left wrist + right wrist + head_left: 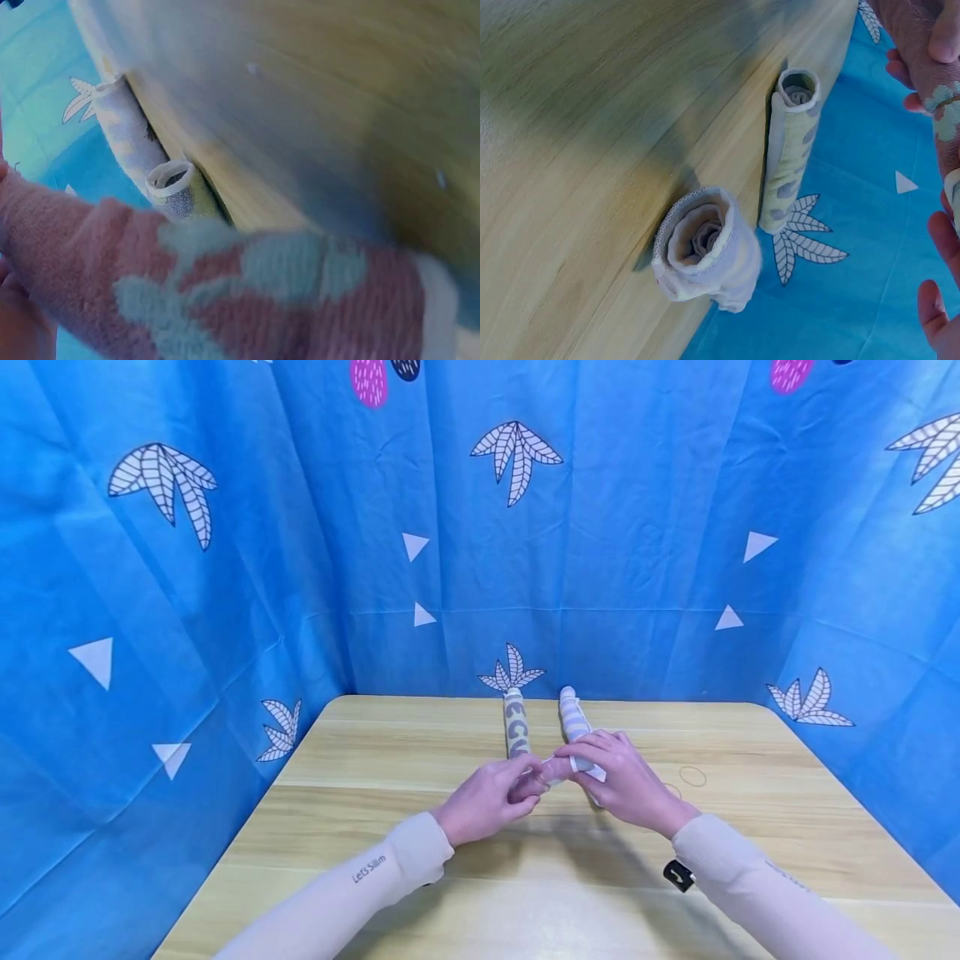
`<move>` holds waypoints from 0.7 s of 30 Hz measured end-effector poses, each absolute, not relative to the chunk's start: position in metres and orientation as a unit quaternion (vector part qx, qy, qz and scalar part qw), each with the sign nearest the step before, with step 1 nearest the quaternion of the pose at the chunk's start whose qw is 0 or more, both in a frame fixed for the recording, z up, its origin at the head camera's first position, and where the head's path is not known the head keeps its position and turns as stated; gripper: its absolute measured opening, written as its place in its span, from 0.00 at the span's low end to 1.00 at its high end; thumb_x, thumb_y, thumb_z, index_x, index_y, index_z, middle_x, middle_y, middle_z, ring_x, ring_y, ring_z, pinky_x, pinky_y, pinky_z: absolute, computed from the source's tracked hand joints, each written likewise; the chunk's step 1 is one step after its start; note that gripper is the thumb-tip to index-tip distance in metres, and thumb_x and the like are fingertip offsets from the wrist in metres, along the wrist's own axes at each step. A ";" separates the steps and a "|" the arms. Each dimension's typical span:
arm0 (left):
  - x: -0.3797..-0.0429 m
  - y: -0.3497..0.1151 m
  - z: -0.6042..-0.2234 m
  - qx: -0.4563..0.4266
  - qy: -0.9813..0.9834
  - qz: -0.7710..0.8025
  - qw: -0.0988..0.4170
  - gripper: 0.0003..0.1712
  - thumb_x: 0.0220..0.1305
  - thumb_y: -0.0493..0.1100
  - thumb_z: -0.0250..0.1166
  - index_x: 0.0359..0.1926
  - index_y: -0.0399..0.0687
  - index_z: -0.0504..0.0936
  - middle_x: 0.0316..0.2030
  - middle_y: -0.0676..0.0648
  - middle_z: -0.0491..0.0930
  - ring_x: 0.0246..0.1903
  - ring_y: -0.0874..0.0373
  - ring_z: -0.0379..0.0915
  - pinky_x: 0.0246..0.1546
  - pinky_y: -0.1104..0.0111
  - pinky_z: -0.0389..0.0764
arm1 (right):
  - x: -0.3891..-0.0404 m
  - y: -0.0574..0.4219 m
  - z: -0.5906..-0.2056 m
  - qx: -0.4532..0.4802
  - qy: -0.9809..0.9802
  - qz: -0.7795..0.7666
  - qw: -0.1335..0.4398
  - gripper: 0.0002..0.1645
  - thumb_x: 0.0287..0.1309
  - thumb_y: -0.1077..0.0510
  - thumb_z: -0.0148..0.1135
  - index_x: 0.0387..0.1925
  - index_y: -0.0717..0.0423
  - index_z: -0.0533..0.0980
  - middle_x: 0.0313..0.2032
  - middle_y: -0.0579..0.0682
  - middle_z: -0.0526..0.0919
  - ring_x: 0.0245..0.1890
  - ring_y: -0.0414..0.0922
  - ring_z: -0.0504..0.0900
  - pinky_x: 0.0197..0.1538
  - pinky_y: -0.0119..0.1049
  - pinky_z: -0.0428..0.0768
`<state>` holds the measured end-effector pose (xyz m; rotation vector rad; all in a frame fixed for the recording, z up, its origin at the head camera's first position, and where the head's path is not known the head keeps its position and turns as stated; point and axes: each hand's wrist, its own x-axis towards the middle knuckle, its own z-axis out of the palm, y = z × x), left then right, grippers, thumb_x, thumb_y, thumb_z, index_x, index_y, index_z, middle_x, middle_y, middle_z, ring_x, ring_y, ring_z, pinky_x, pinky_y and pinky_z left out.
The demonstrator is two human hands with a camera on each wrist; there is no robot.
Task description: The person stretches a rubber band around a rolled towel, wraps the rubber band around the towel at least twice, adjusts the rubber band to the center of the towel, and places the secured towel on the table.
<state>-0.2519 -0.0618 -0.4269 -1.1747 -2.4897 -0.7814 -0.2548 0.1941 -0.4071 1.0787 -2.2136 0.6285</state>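
Note:
A pinkish-brown rolled towel [553, 770] with pale green patches is held up over the table between both hands. My left hand [489, 795] grips its left end, with the fingers curled around the roll. At the other end, by the white edge, my right hand [626, 781] holds the towel between thumb and fingers. The towel [247, 292] fills the lower part of the left wrist view. Just behind the hands lie a yellowish rolled towel [793, 154] with grey marks and a white-and-lavender striped rolled towel [739, 262], partly hidden by the right hand in the head view.
Two thin rubber bands, one a loop [692, 776] and the other a band [672, 790] partly behind the right hand, lie on the wooden table [360, 777]. A blue patterned curtain [637, 527] encloses the table's back and sides.

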 end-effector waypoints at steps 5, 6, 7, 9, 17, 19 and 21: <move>-0.250 -0.061 -0.429 -0.428 -0.851 -0.227 0.203 0.26 0.64 0.42 0.69 0.62 0.51 0.75 0.46 0.52 0.84 0.42 0.63 0.83 0.48 0.73 0.82 | -0.254 0.193 -0.406 0.384 -0.840 0.243 0.295 0.22 0.48 0.61 0.76 0.48 0.46 0.84 0.44 0.43 0.88 0.46 0.43 0.81 0.47 0.42 0.66; -0.250 -0.061 -0.429 -0.430 -0.849 -0.224 0.208 0.25 0.64 0.42 0.69 0.61 0.50 0.75 0.46 0.52 0.84 0.42 0.63 0.83 0.48 0.74 0.82 | -0.254 0.193 -0.407 0.381 -0.842 0.241 0.297 0.21 0.49 0.61 0.76 0.47 0.46 0.84 0.43 0.43 0.88 0.46 0.43 0.81 0.47 0.41 0.67; -0.250 -0.061 -0.429 -0.433 -0.848 -0.220 0.213 0.24 0.64 0.41 0.69 0.61 0.50 0.76 0.45 0.52 0.84 0.42 0.64 0.82 0.48 0.75 0.82 | -0.253 0.193 -0.407 0.378 -0.843 0.240 0.299 0.21 0.49 0.61 0.75 0.47 0.46 0.84 0.43 0.43 0.88 0.45 0.43 0.81 0.47 0.41 0.67; -0.250 -0.061 -0.429 -0.436 -0.846 -0.219 0.216 0.22 0.64 0.40 0.68 0.59 0.50 0.77 0.44 0.54 0.83 0.39 0.66 0.80 0.46 0.77 0.81 | -0.253 0.192 -0.407 0.377 -0.843 0.236 0.302 0.20 0.49 0.61 0.75 0.46 0.46 0.84 0.43 0.43 0.88 0.44 0.42 0.81 0.47 0.41 0.66; -0.254 -0.059 -0.432 -0.450 -0.837 -0.218 0.221 0.12 0.59 0.37 0.67 0.43 0.52 0.78 0.35 0.57 0.74 0.31 0.68 0.69 0.35 0.82 0.74 | -0.252 0.187 -0.408 0.374 -0.842 0.235 0.309 0.19 0.47 0.61 0.76 0.44 0.46 0.85 0.42 0.42 0.88 0.43 0.42 0.81 0.46 0.41 0.65; -0.255 -0.060 -0.434 -0.454 -0.835 -0.215 0.224 0.11 0.58 0.36 0.67 0.39 0.53 0.76 0.33 0.57 0.72 0.30 0.68 0.68 0.34 0.82 0.73 | -0.251 0.186 -0.408 0.375 -0.842 0.236 0.307 0.19 0.47 0.60 0.76 0.44 0.45 0.85 0.42 0.42 0.89 0.44 0.42 0.81 0.46 0.41 0.65; -0.255 -0.061 -0.435 -0.457 -0.832 -0.213 0.230 0.10 0.58 0.36 0.68 0.37 0.53 0.76 0.33 0.57 0.71 0.30 0.67 0.68 0.34 0.82 0.72 | -0.251 0.185 -0.408 0.376 -0.842 0.238 0.305 0.19 0.48 0.60 0.76 0.44 0.45 0.85 0.43 0.42 0.88 0.44 0.42 0.82 0.46 0.41 0.65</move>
